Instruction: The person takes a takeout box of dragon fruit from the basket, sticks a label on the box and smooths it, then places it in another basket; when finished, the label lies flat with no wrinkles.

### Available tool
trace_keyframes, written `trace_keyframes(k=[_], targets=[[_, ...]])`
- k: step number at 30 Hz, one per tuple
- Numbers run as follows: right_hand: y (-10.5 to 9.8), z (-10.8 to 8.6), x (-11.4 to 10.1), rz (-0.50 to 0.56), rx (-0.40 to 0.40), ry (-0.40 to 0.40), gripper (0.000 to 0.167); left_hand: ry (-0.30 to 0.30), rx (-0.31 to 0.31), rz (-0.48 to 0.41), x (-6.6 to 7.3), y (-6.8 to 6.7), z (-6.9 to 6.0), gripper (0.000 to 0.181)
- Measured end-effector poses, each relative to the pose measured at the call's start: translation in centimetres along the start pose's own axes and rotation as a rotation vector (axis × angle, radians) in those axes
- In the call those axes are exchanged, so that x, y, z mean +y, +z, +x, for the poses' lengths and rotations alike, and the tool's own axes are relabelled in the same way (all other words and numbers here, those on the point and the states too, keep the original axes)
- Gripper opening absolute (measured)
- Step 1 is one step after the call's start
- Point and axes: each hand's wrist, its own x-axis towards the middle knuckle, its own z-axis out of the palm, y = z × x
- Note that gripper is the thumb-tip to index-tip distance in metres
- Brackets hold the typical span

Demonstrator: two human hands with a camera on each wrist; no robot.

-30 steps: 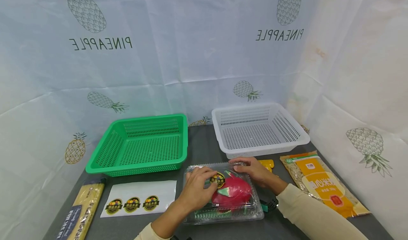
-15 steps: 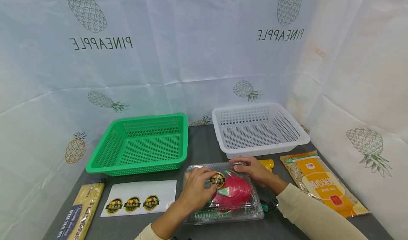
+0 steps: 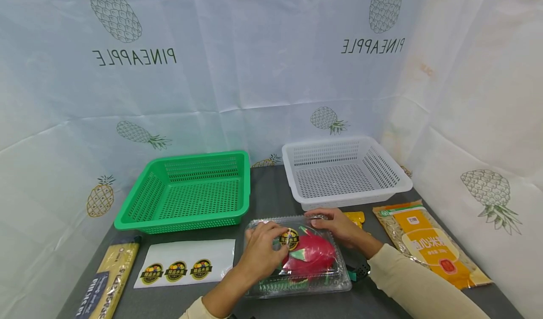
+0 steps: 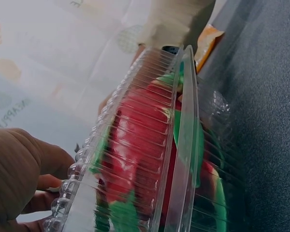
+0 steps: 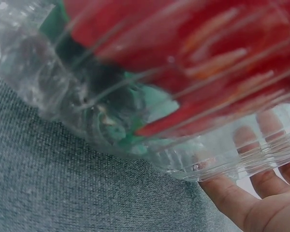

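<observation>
A clear plastic clamshell box (image 3: 339, 285) sits closed on the dark table, with red, green-tipped dragon fruit (image 3: 316, 253) visible inside. On its lid is a round black-and-gold sticker (image 3: 290, 239). My left hand (image 3: 264, 253) rests on the lid's left part, fingertips and thumb touching beside the sticker. In the left wrist view, that hand (image 4: 21, 176) lies over the ribbed lid edge. My right hand (image 3: 339, 227) holds the box's far right corner, thumb over the top. The right wrist view has its fingers (image 5: 227, 193) against the clear wall, partly seen through plastic.
A white sheet (image 3: 182, 250) bearing 3 similar stickers lies left of the box. Behind stand a green basket (image 3: 182, 227) and a white basket (image 3: 352, 200). A yellow pasta pack (image 3: 108, 276) lies far left, an orange-and-clear food bag (image 3: 428, 243) at right, and a small yellow packet (image 3: 355, 217) behind my right wrist.
</observation>
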Motion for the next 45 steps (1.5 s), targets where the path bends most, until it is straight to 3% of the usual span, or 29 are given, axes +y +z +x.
trace_keyframes(k=[22, 45], targets=[[-0.2, 0.1, 0.1, 0.012, -0.013, -0.001, 0.045, -0.121, -0.085, 0.002, 0.3, -0.1, 0.3, 0.029], [-0.2, -0.1, -0.1, 0.007, -0.041, -0.041, 0.047, -0.194, -0.13, 0.103, 0.3, 0.1, 1.9, 0.05]])
